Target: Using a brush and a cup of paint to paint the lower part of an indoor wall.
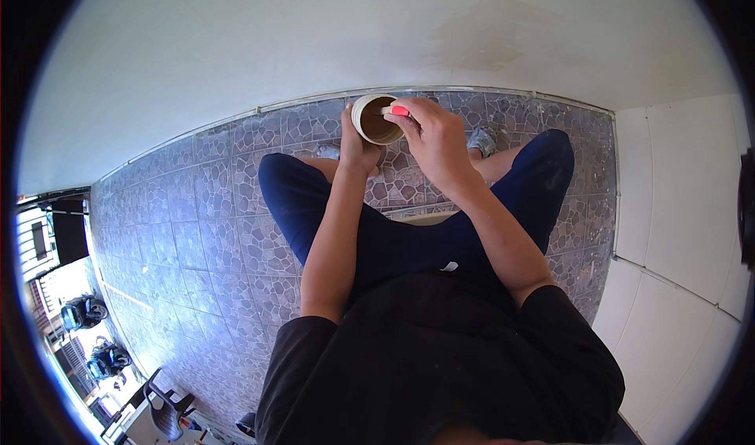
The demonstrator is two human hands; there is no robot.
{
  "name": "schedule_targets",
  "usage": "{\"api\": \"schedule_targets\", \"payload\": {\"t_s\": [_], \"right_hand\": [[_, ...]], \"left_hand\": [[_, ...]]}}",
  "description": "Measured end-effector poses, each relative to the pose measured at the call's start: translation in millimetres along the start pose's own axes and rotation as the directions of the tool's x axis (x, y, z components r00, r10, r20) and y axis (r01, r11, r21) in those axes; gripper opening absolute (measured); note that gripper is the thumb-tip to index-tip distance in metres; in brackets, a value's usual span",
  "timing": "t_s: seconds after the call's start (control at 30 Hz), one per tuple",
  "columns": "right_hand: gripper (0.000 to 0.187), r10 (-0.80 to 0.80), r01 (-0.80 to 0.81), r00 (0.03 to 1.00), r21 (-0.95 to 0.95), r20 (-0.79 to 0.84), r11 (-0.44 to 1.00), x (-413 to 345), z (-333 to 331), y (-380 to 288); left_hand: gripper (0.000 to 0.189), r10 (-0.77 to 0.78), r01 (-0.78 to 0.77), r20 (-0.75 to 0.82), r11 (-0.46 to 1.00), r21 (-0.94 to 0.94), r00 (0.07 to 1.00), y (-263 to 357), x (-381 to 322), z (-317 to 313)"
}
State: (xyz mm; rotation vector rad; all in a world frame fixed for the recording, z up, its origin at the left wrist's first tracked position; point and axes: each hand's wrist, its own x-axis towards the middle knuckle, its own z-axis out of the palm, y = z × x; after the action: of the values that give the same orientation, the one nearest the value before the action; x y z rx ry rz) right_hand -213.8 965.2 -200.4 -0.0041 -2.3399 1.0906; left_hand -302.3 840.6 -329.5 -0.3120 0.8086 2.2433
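Observation:
My left hand (357, 150) grips a round cream-coloured tub (355, 122) from its left side and below, tilted so that its mouth faces me. Brown material or a brown inner surface (377, 131) shows inside; which of the two I cannot tell. In my right hand (437, 141) is a thin tool (400, 110) with a red handle end and a pale shaft, pinched between thumb and fingers. Its shaft reaches over the rim into the tub, where the working end is hidden. Both hands are in front of my spread knees, close to the white wall (295, 38).
A brownish stain (483, 35) marks the wall above a narrow skirting (194, 131). Stone-patterned tiles (206, 227) cover the floor. Pale panels (678, 179) stand at the right. A dark chair (166, 415) is at lower left, with motorbikes (108, 359) beyond. A pale seat edge (426, 218) shows between my thighs.

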Motion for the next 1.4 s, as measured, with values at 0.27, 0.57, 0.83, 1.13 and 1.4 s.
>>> {"api": "schedule_targets", "payload": {"t_s": [0.27,0.57,0.83,1.13,1.4], "right_hand": [[0.013,0.000,0.015,0.992,-0.118,0.123,0.993,1,3,0],[0.012,0.019,0.015,0.981,-0.172,0.195,0.985,3,4,0],[0.011,0.057,-0.003,0.971,-0.226,0.234,0.974,1,2,-1],[0.012,0.006,0.044,0.976,-0.222,0.219,0.974,-2,6,1],[0.013,0.040,-0.003,0.977,-0.175,0.208,0.985,2,0,4]], "left_hand": [[0.058,-0.025,0.030,0.079,0.998,-0.061,0.997,3,-5,6],[0.061,0.013,-0.007,0.102,0.998,-0.060,0.995,2,2,0],[0.059,0.019,-0.014,0.085,0.998,-0.065,0.996,-1,4,-2],[0.060,0.025,-0.019,0.102,0.998,-0.053,0.995,0,5,-3],[0.061,0.013,-0.012,0.040,1.000,-0.019,0.999,0,-2,6]]}}
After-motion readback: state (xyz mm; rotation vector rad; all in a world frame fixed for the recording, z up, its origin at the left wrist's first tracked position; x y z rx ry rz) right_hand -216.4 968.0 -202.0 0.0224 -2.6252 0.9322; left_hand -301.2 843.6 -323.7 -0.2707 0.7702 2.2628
